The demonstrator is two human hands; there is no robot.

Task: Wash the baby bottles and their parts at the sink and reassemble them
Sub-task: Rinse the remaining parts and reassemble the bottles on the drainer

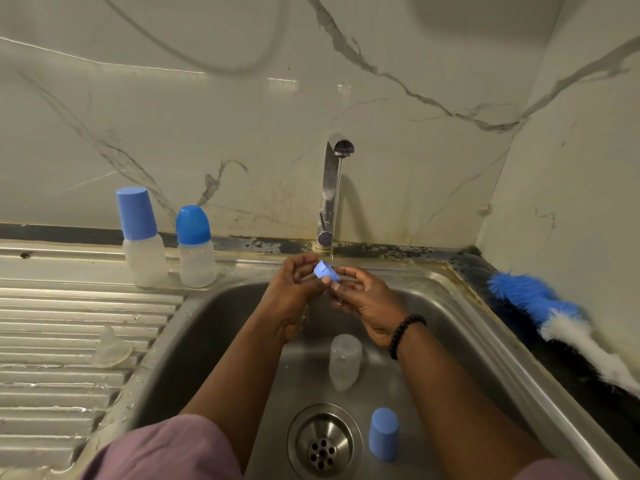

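Both hands hold a small blue screw ring point(327, 271) over the steel sink point(221, 327), just left of a thin stream of water from the tap point(331, 188). My left hand point(294, 289) grips its left side and my right hand point(363, 303) its right side. A clear open bottle body point(344, 362) and a blue cap point(383, 434) stand in the basin below. Two capped bottles point(143, 237) point(195, 247) stand on the back ledge at the left. A clear teat point(110, 348) lies on the ribbed drainboard.
The drain strainer point(322, 445) sits at the basin's front. A blue and white bottle brush point(554, 317) lies on the dark counter to the right. The marble-patterned wall rises right behind the tap. The drainboard point(62, 341) is wet.
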